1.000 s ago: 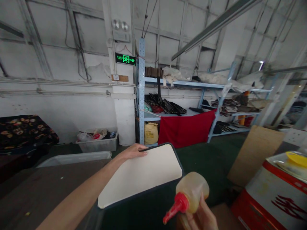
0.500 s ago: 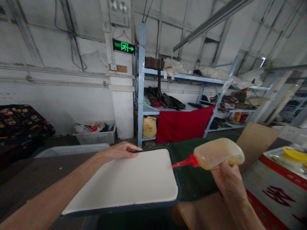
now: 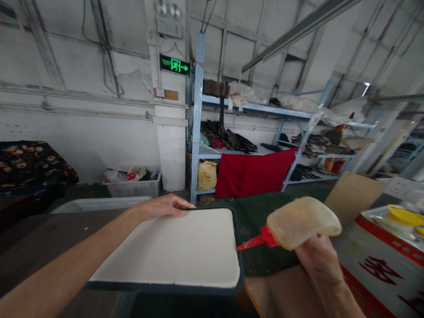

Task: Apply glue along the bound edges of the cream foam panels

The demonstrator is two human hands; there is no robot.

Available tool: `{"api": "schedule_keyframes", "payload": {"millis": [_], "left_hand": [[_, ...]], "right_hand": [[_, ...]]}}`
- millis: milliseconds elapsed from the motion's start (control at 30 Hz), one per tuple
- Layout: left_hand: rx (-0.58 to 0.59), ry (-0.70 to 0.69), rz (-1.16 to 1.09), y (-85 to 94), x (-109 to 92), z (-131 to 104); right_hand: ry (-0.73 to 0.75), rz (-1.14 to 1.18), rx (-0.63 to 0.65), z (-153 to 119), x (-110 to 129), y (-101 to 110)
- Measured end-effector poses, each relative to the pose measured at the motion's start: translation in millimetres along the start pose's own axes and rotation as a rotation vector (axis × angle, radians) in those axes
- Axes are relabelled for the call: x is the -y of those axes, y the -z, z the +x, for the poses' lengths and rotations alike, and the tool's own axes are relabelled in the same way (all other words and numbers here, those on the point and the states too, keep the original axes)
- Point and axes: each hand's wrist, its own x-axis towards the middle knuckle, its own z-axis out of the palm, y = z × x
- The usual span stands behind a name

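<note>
My left hand point(image 3: 168, 206) grips the far edge of a flat white panel point(image 3: 179, 251) with rounded corners and a dark blue border. My right hand point(image 3: 319, 254) is closed around a squeeze bottle point(image 3: 301, 223) of cloudy yellowish liquid, tipped on its side. Its red nozzle point(image 3: 256, 240) points left, and the tip meets the panel's right edge, where the white face borders the dark rim. Some of my right fingers are hidden behind the bottle.
Below the panel on the left lies a dark tabletop point(image 3: 43, 251). To the right stands a white and red box point(image 3: 380, 260) with a yellow lid point(image 3: 406, 215) on top. Blue shelving point(image 3: 198, 119) with a red cloth point(image 3: 255, 174) stands beyond, beside a grey bin point(image 3: 134, 187).
The nozzle tip has travelled down along the panel's right edge, toward me. The bottle has tilted slightly more, while the left hand keeps its hold; the panel has shifted a little left.
</note>
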Motion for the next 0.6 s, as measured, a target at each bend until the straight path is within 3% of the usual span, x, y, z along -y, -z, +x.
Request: {"api": "schedule_keyframes", "payload": {"millis": [167,367,600], "left_hand": [[0.011,-0.020,-0.028,0.2,0.3,-0.9],[-0.008,0.005,-0.059,0.1,-1.1,-1.4],[0.019,0.016,-0.077,7.8,8.2,-0.7]], "right_hand": [[-0.072,0.020,0.073,-8.4,9.2,-1.5],[-0.093,-0.014,0.013,-23.3,21.8,-14.7],[0.039,-0.096,0.025,-24.5,15.8,-0.4]]}}
